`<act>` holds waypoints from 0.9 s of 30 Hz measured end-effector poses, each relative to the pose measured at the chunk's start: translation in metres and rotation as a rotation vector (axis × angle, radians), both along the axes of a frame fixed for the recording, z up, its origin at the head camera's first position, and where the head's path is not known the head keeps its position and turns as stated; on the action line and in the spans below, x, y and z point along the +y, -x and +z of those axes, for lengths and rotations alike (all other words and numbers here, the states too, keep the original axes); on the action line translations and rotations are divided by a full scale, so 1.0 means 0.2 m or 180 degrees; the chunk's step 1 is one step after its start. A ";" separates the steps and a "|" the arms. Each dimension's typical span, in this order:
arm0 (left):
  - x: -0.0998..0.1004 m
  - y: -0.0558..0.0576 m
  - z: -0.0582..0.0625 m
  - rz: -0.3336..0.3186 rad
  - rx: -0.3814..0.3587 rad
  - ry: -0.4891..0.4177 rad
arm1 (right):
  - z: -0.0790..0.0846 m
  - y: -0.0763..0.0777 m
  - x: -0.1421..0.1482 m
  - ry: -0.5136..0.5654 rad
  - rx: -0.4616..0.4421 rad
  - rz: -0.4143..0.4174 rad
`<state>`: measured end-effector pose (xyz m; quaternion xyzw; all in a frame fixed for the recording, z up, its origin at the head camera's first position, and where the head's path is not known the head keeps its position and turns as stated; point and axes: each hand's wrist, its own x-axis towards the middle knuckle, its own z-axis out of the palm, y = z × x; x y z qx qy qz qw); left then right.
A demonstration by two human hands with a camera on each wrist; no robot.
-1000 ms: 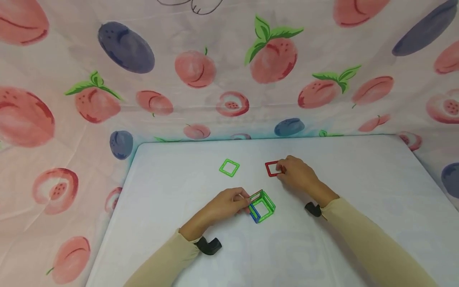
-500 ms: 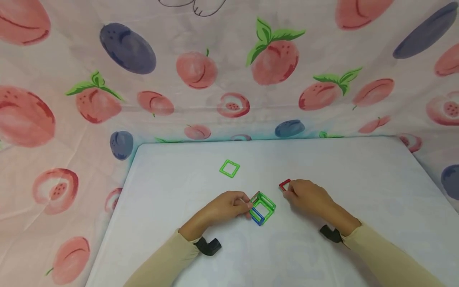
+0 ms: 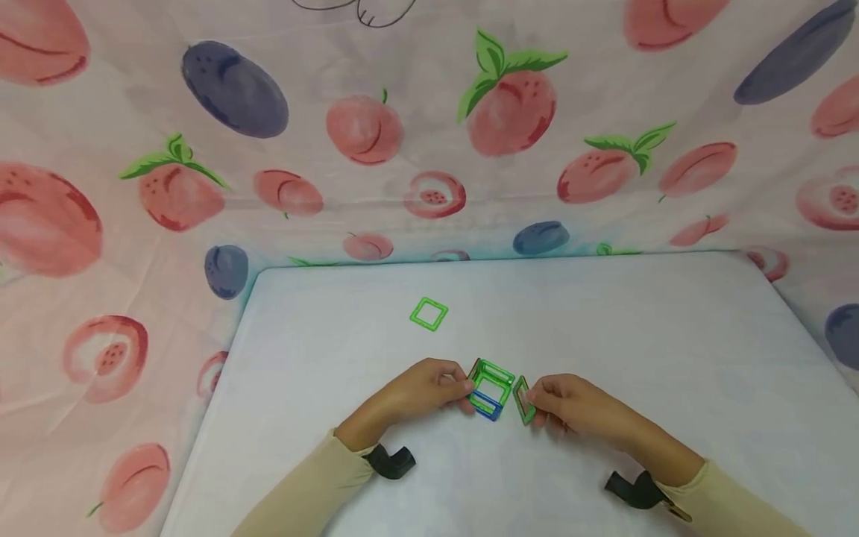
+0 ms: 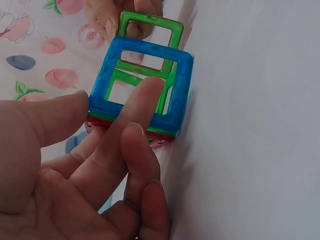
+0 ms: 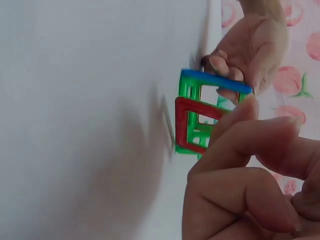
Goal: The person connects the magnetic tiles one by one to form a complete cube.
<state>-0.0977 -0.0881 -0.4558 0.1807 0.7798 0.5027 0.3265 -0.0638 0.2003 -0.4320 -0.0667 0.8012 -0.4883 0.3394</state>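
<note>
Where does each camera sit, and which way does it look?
Head: on the person's head, looking forward and down at the table; left hand, right hand and sleeves show.
Left wrist: on that wrist, facing the blue square; left hand up close, right hand beyond.
Right wrist: on that wrist, facing the red square; right hand close, left hand beyond.
Both wrist views share the blue square.

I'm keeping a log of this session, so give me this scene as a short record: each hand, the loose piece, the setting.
Left hand: grips a partly built cube with green, blue and red sides
Right hand: pinches a square piece, red in the right wrist view, green in the head view
Gap: cube and piece apart in the head view
Loose: green frame, flat, beyond the cube
Surface: white table
Backdrop: fruit-print cloth
</note>
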 end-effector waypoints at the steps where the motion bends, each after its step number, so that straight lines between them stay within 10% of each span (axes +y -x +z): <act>1: 0.00 0.00 0.00 0.0002 -0.0026 0.0000 | 0.00 0.00 0.00 0.0035 -0.0004 0.0017; 27: 0.04 -0.02 0.00 -0.0106 -0.0427 -0.0184 | -0.04 0.01 -0.09 0.0096 0.0312 0.0106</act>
